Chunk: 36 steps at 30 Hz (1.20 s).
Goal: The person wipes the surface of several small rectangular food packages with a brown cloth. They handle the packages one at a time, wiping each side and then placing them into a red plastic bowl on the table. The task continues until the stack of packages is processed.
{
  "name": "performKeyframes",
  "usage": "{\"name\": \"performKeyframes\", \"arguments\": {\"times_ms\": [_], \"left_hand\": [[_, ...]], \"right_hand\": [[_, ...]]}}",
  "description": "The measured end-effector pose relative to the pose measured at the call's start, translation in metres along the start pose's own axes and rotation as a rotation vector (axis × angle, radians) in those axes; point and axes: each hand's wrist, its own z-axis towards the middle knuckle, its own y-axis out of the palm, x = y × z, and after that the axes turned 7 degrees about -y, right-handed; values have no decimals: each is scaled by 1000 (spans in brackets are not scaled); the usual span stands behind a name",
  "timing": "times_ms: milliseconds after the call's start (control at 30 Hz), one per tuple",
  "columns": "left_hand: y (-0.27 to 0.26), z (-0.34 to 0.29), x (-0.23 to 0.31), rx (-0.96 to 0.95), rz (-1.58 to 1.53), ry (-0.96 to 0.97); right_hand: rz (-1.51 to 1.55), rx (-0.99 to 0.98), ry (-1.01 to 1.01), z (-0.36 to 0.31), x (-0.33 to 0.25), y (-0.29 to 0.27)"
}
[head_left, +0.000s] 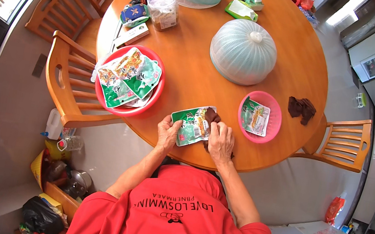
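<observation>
A green and white food pouch (192, 126) is held flat in front of me at the near edge of the table. My left hand (168, 132) pinches its left side between thumb and fingers. Bunched in my right hand (221, 144) is a dark brown cloth (211, 116), pressed against the right part of the pouch. To the left, a large red basin (157, 93) holds several similar pouches (131, 76). A smaller pink basket (274, 115) on the right has a pouch (255, 117) lying in it.
A second brown cloth (302, 109) lies near the right table edge. Mesh food covers (243, 52), a clear plastic jar (162, 10) and green tissue packs (241, 10) stand farther back on the round wooden table (191, 58). Wooden chairs flank it left (74, 81) and right (341, 147).
</observation>
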Motion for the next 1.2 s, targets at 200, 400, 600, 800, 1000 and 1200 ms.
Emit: {"name": "performKeyframes", "arguments": {"times_ms": [200,400,600,800,1000,1200], "left_hand": [[0,1,0,1,-11,6],[-3,2,5,-39,32,-36],[-13,8,5,-54,-26,-191],[-19,8,16,-57,-194,-407],[-17,14,14,-65,-325,-393],[-15,19,4,49,-261,-366]], "right_hand": [[230,-170,-252,-30,-8,-25],[608,27,41,17,-23,-26],[125,31,116,49,-37,31],[174,-89,-180,54,-66,24],[368,-111,-448,36,-63,9],[639,-287,-394,-18,-34,-18]]}}
